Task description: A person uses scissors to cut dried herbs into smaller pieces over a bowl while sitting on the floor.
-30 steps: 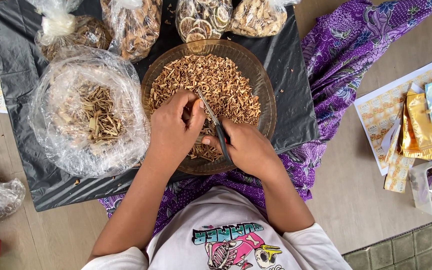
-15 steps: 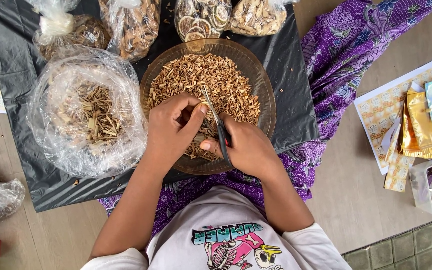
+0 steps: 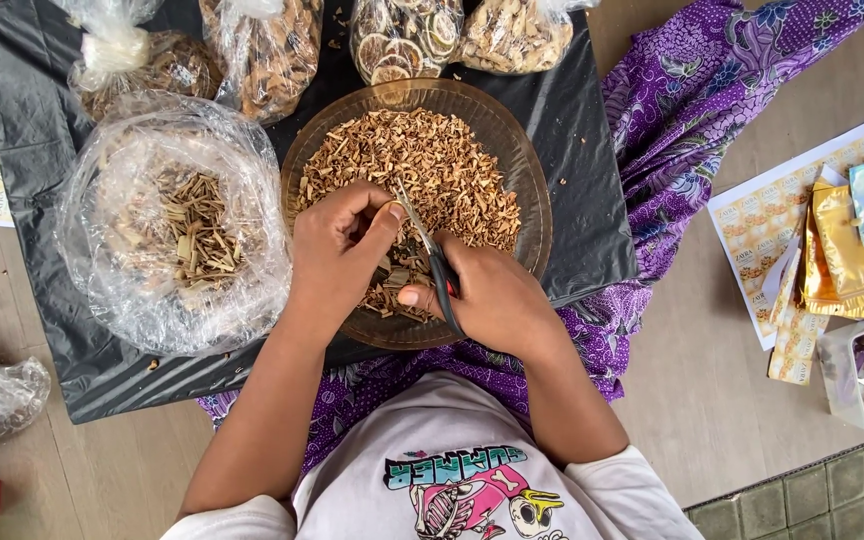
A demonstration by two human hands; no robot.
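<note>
Over the brown glass bowl (image 3: 527, 190), both hands work close together; right hand (image 3: 487, 300) holds a pair of scissors (image 3: 432, 255), fingers clamped through and around the handles, blades pointing up and away toward the left hand; whether the blades are parted or closed cannot be told. Left hand (image 3: 337, 245) sits just beside the blade tips, fingers curled together, pinched on a small dried piece that is mostly hidden. Bowl holds a heap of chopped dried brown pieces (image 3: 432, 165), piled toward its far side; bowl rests on a black plastic sheet (image 3: 42, 300) spread on the floor. Left of the bowl, touching it: an open clear plastic bag (image 3: 102, 290) with dried pale strips (image 3: 192, 225) inside. Along the far edge of the sheet: several tied clear bags of dried goods (image 3: 272, 50). Purple patterned cloth (image 3: 692, 110) lies to the right; gold pouches (image 3: 842, 250) further right, well apart.
</note>
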